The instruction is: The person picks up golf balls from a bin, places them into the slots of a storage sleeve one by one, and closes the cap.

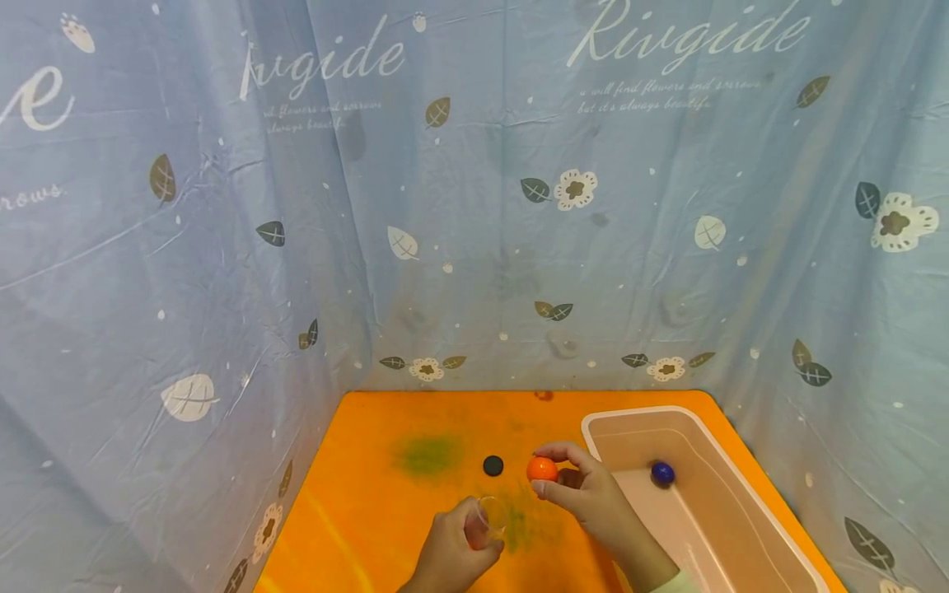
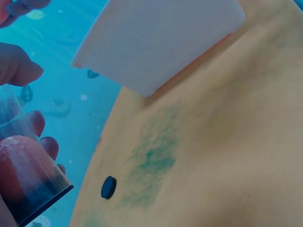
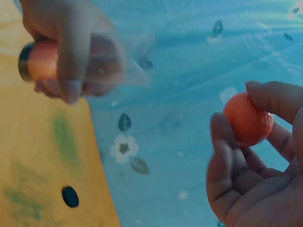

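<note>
My left hand grips a clear plastic tube, its fingers and thumb curled round the side. In the left wrist view an orange ball lies inside the tube near its dark-capped end. The tube's other end appears open and faces up toward the right hand. My right hand pinches a glossy orange ball between thumb and fingers, above the table and apart from the tube. A small black round disc lies on the table beyond the tube.
On the right of the table stands a pale plastic bin with a dark blue ball in it. Green stains mark the orange tabletop. A blue patterned curtain hangs round the back and sides.
</note>
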Tool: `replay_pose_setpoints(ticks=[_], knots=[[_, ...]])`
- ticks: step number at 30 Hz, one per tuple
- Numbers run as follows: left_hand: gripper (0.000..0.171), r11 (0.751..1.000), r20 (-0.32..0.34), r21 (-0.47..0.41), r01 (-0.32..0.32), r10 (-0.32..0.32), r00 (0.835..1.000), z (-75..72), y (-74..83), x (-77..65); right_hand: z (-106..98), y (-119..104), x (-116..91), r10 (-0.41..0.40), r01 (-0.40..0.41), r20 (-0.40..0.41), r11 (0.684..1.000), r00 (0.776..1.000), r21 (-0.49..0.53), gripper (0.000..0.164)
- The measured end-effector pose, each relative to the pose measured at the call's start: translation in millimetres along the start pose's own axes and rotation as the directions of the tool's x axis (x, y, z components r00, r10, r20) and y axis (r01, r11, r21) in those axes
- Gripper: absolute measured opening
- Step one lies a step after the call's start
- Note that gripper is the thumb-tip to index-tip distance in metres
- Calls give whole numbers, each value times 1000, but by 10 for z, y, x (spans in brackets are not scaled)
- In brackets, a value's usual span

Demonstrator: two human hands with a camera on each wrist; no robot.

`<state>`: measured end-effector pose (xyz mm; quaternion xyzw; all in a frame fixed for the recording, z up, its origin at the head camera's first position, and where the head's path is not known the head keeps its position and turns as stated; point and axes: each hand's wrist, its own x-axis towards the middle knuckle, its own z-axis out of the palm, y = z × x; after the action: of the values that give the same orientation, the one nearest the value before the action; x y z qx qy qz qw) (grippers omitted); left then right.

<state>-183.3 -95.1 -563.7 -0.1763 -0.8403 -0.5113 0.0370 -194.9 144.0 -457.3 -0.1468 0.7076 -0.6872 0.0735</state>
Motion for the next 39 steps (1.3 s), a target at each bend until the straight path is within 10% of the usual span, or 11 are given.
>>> replay_pose_setpoints(ticks=[16,39], knots=[[31,999,-35,-12,-50,49,998,12,0,-54,382,192,-88,-14,4,218,999,976,47,39],[28,999,-31,32,-44,45,999,27,29,-71,426,243,-95,-24,22,218,1000,976,14,36]])
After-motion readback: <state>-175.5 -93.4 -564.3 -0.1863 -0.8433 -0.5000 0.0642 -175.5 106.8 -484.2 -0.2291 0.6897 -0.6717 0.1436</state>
